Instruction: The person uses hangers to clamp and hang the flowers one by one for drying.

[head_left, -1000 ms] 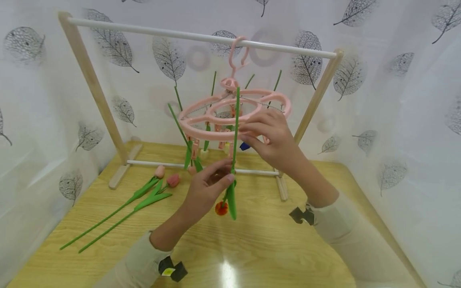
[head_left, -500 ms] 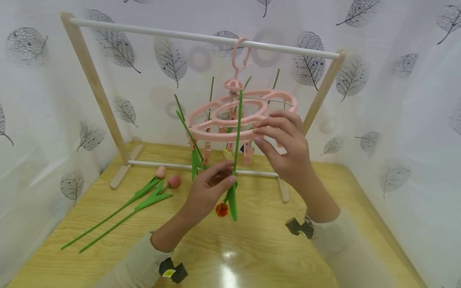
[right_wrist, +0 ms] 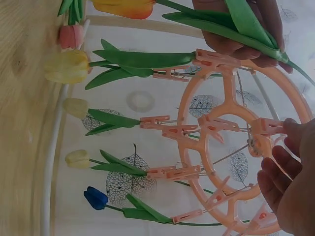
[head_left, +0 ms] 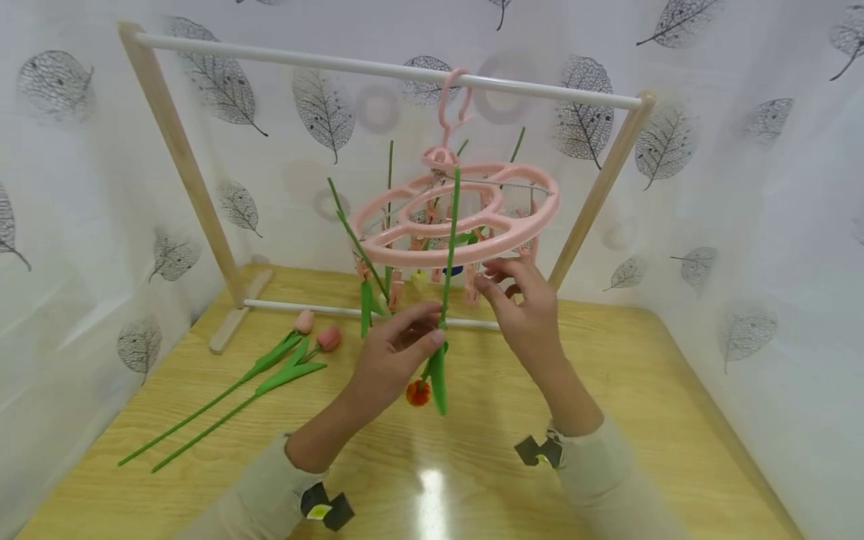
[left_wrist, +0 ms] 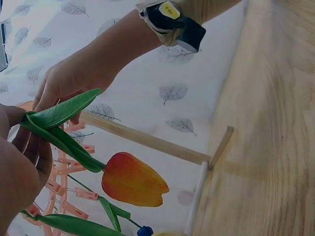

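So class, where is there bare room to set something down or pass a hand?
Bare wood-grain tabletop lies between the sleeves and right of the right hand. Crowded: the left, with two pink tulips lying, and beneath the pink clothespin hanger, where tulips hang.

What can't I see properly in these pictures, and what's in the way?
- Head view: the right foot of the wooden rack, hidden behind the right hand and its wrist.
- Left wrist view: part of the left hand, cut off by the left edge.
- Left wrist view: the writing on the yellow label, too small to read.
- Right wrist view: part of the orange tulip's bloom, cut off by the top edge.
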Motion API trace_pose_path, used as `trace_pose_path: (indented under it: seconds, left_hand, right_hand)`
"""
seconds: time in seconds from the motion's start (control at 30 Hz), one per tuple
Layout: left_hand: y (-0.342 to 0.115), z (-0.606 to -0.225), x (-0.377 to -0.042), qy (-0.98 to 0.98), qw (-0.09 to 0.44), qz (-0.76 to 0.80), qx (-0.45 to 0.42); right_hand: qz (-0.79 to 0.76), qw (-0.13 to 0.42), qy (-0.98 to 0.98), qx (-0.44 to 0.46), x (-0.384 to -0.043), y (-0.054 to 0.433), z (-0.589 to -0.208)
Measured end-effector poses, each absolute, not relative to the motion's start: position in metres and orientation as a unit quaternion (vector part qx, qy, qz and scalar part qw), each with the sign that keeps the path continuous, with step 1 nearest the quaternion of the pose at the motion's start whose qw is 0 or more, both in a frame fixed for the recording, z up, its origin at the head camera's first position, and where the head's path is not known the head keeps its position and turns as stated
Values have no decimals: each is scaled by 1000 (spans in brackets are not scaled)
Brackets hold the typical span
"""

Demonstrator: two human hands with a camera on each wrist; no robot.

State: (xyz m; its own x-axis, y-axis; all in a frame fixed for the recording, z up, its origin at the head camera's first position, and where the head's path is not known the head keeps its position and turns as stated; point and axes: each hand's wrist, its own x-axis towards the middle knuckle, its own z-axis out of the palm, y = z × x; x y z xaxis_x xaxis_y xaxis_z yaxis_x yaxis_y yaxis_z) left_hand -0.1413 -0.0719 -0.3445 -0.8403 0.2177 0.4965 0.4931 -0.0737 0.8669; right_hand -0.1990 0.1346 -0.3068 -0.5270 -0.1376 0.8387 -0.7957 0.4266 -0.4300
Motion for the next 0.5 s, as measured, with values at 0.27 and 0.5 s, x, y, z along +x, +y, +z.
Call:
trace_pose_path:
  seconds: [0.27,0.5]
  left_hand:
    - [-71,-345,-141,-678,92,-684,-253]
    - [-73,-344,-143,-679,91,-684,-251]
  right_hand:
    - [501,329,-751,276,-195,131,-311]
    - [611,237,-703,276,-181,126,-314]
